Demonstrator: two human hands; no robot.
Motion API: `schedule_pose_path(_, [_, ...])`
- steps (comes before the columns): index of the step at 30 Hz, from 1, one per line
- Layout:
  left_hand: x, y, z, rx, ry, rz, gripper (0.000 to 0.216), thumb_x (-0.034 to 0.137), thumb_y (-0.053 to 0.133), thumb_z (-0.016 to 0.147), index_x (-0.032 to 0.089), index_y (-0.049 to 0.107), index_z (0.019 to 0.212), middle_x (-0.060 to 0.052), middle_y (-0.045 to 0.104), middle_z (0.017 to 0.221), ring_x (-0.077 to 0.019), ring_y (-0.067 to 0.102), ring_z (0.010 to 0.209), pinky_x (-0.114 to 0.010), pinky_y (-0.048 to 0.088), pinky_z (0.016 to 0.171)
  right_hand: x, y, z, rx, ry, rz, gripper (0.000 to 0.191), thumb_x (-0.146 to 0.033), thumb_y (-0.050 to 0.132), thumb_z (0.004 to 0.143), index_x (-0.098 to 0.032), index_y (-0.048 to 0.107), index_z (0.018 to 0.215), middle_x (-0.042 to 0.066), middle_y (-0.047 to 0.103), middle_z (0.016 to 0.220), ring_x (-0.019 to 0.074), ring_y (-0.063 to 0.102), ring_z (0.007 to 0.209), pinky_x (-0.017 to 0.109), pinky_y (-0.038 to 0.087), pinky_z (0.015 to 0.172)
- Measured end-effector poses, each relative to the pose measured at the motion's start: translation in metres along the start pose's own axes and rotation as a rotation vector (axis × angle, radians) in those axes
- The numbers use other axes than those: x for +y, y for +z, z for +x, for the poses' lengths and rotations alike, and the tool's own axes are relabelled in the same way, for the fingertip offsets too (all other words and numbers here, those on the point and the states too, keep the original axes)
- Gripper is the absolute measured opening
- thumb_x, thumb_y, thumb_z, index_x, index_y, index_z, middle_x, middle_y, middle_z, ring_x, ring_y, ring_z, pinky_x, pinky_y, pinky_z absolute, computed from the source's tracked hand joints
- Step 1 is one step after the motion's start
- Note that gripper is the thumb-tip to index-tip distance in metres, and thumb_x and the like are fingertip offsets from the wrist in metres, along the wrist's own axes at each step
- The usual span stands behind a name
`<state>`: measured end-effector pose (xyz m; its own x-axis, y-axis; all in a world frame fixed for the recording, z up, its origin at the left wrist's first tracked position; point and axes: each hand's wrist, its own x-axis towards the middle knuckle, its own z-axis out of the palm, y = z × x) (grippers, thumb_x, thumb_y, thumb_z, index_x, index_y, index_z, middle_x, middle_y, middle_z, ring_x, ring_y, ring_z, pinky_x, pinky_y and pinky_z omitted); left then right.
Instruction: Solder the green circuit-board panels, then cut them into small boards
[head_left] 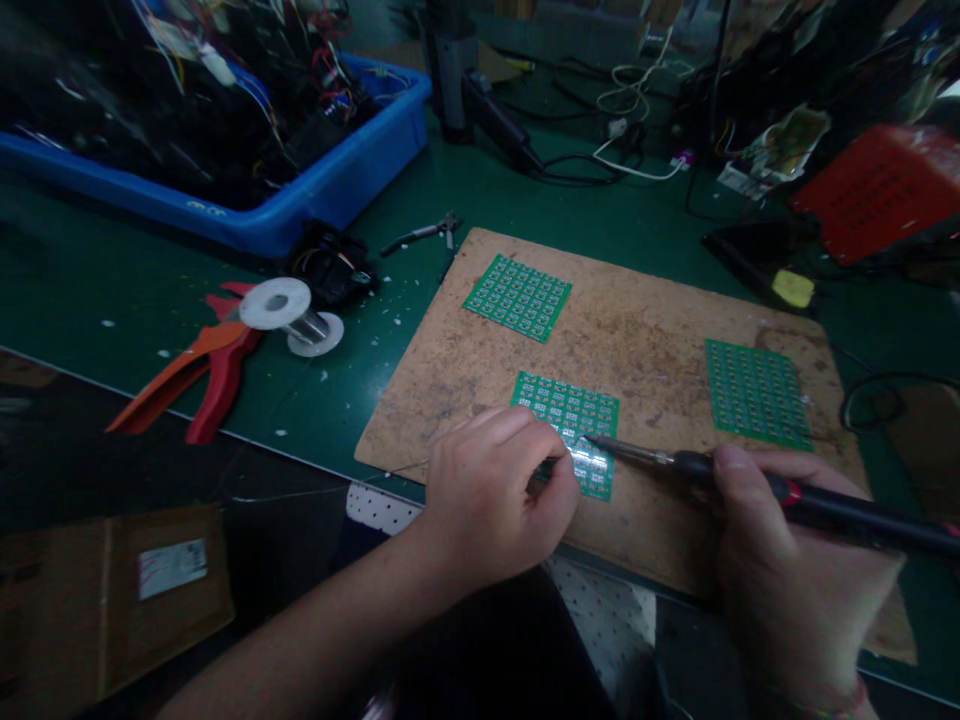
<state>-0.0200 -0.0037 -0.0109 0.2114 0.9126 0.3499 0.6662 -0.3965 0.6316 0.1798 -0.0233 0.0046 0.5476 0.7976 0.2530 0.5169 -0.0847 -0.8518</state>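
On the worn brown rectangular board (660, 330), a small green gridded circuit panel (568, 415) lies near its front edge. The left hand (499, 495) rests on the panel, fingers pinched around a thin silver wire (405, 468). The right hand (795, 590) clasps a black-and-red soldering iron (825, 505), its tip on the panel.

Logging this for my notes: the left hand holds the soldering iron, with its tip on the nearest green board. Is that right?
Not quite. In the head view, the right hand holds the soldering iron, with its tip on the nearest green board.
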Motion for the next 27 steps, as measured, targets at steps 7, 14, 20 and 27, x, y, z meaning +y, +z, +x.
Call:
schedule_pose_path(7, [0.0022, -0.0018, 0.0004, 0.052, -0.013, -0.046, 0.014, 0.016, 0.059, 0.078, 0.018, 0.058, 0.064, 0.0, 0.055, 0.065, -0.0134, 0.049, 0.062, -0.031, 0.033, 0.061, 0.0022, 0.0021, 0.0002, 0.053, 0.042, 0.078, 0.024, -0.039, 0.078, 0.07, -0.018, 0.066, 0.068, -0.002, 0.063, 0.064, 0.0115, 0.055, 0.057, 0.027, 0.04, 0.057])
schedule_pose_path(14, [0.0027, -0.0018, 0.002, -0.006, -0.016, -0.023, 0.013, 0.017, 0.06, 0.078, 0.018, 0.06, 0.065, 0.0, 0.056, 0.065, -0.0139, 0.05, 0.064, -0.031, 0.033, 0.061, 0.0021, 0.0003, 0.0001, 0.04, 0.042, 0.045, 0.023, -0.038, 0.077, 0.07, -0.018, 0.067, 0.069, -0.001, 0.064, 0.066, 0.0127, 0.057, 0.058, 0.028, 0.042, 0.058])
schedule_pose_path(20, [0.0016, -0.0009, 0.0028, -0.023, -0.014, -0.009, 0.014, 0.018, 0.058, 0.08, 0.018, 0.06, 0.067, 0.0, 0.056, 0.066, -0.0138, 0.051, 0.064, -0.031, 0.033, 0.061, 0.0019, -0.0001, 0.0008, 0.017, 0.053, 0.023, 0.022, -0.038, 0.077, 0.07, -0.018, 0.067, 0.069, -0.001, 0.064, 0.064, 0.0118, 0.057, 0.057, 0.027, 0.042, 0.056])
schedule_pose_path(27, [0.0028, -0.0002, 0.0015, -0.06, -0.032, 0.019, 0.013, 0.019, 0.058, 0.082, 0.019, 0.061, 0.069, 0.001, 0.057, 0.069, -0.0143, 0.053, 0.068, -0.032, 0.033, 0.064, 0.002, 0.0003, 0.0004, 0.019, 0.034, -0.017, 0.022, -0.042, 0.075, 0.072, -0.021, 0.067, 0.068, -0.002, 0.065, 0.064, 0.0121, 0.057, 0.056, 0.026, 0.043, 0.055])
